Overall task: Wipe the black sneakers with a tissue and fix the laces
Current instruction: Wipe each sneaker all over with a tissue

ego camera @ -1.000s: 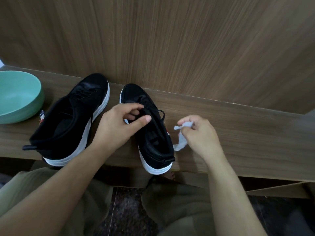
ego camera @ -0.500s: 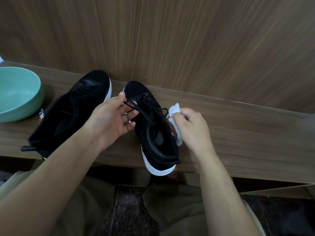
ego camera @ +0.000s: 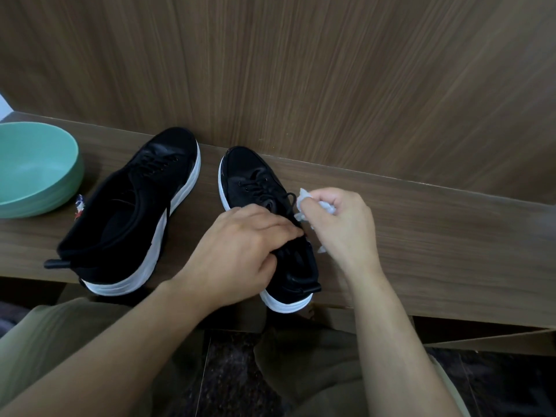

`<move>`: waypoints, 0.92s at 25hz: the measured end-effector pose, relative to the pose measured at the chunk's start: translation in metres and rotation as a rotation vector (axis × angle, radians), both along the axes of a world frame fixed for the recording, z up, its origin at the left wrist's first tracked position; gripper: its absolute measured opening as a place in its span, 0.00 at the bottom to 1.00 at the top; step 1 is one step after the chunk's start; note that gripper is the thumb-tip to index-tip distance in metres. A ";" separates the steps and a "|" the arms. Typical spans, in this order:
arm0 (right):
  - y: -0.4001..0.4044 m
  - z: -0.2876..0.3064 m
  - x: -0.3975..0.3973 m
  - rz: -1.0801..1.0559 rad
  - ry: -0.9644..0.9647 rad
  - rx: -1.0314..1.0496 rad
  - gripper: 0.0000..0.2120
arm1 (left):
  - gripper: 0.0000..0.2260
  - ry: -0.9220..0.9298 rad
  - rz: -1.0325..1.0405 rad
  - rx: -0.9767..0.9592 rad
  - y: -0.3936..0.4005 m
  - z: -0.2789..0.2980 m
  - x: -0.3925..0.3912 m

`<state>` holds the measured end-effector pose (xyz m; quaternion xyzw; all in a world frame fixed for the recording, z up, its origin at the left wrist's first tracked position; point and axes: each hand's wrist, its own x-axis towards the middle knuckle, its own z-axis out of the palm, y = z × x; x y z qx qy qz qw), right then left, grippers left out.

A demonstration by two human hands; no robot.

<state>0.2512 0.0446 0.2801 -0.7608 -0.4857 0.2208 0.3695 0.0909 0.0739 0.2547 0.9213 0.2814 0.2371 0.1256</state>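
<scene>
On the wooden bench (ego camera: 421,236), which runs along the foot of a wood-grain wall panel (ego camera: 331,70), two black sneakers with white soles stand side by side, toes toward the wall. The left sneaker (ego camera: 132,212) leans a little on its side, its heel jutting past the bench's near edge; the right sneaker (ego camera: 255,188) stands upright with its toe touching the wall and its heel also overhanging the near edge. A narrow strip of bare bench separates the two soles. The left hand (ego camera: 237,254) lies over the right sneaker's opening, fingers curled down onto the tongue and black laces (ego camera: 264,188); whether its grip actually pinches a lace cannot be told, since the fingertips are blurred and partly hidden. The right hand (ego camera: 340,227) is just beside that sneaker's outer edge, its grip closed around a crumpled white tissue (ego camera: 304,200), which bulges out above and below the fingers and touches or nearly touches the shoe's side. A mint-green bowl (ego camera: 39,170) sits at the bench's far left, near the left sneaker, with a small colourful scrap (ego camera: 79,206) between them. To the right of the right hand the bench top stretches open to the frame's edge. Below the near edge are olive-trousered knees (ego camera: 60,341) and dark floor (ego camera: 234,371)
</scene>
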 end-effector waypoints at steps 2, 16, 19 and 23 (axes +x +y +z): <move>0.000 0.002 -0.001 0.098 -0.068 -0.081 0.14 | 0.17 -0.186 0.104 -0.084 -0.001 0.001 0.001; 0.006 -0.014 0.009 0.007 -0.328 -0.163 0.12 | 0.16 -0.340 0.554 -0.319 0.016 -0.008 -0.010; 0.007 -0.013 0.007 0.001 -0.279 -0.137 0.17 | 0.10 -0.021 0.485 -0.026 0.008 -0.004 -0.006; 0.006 -0.012 0.001 0.007 -0.277 -0.136 0.16 | 0.13 0.285 0.383 0.064 0.015 0.010 0.011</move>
